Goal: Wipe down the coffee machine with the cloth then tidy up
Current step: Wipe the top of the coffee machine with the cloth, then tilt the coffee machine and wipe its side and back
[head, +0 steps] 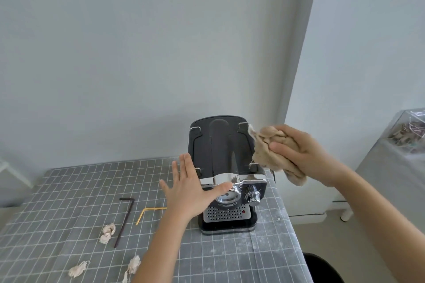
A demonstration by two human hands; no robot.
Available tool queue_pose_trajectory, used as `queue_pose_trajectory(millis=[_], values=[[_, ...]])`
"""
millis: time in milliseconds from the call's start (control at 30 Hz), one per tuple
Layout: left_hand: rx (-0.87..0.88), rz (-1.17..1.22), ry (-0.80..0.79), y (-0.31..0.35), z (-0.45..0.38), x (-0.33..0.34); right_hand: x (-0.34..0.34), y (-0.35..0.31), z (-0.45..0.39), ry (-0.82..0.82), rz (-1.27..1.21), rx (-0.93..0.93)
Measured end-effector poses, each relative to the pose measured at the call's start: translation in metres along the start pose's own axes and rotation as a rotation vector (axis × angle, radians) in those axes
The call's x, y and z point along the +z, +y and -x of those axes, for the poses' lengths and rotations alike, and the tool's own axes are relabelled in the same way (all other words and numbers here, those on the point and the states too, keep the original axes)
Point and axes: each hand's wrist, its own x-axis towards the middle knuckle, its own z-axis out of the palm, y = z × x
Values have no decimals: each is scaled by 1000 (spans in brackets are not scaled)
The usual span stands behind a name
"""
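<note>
A black and chrome coffee machine [220,145] stands on the grey checked tablecloth [57,190] near the table's right edge. My right hand [305,151] is bunched around a crumpled beige cloth [266,149], which is pressed against the machine's upper right side. My left hand [190,190] lies flat with fingers spread against the machine's left front, its thumb on the chrome band above the gauge.
On the cloth to the left lie a black bent straw [125,218], a yellow bent straw [147,212] and three crumpled tissue scraps [107,233]. A covered table with clutter [407,135] stands at the far right. The wall is close behind the machine.
</note>
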Motion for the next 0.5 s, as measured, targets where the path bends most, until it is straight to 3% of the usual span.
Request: queue_pose_trajectory(millis=[67, 167, 300, 500], values=[[-5, -8, 2, 0, 1, 0, -9, 20, 37, 62, -202, 72], [-5, -16, 14, 0, 1, 1, 1, 66, 81, 13, -198, 238], [-20, -19, 15, 2, 3, 2, 50, 135, 117, -144, 78, 414], [-51, -1, 33, 3, 7, 7, 137, 214, 138, -354, 480, 337]])
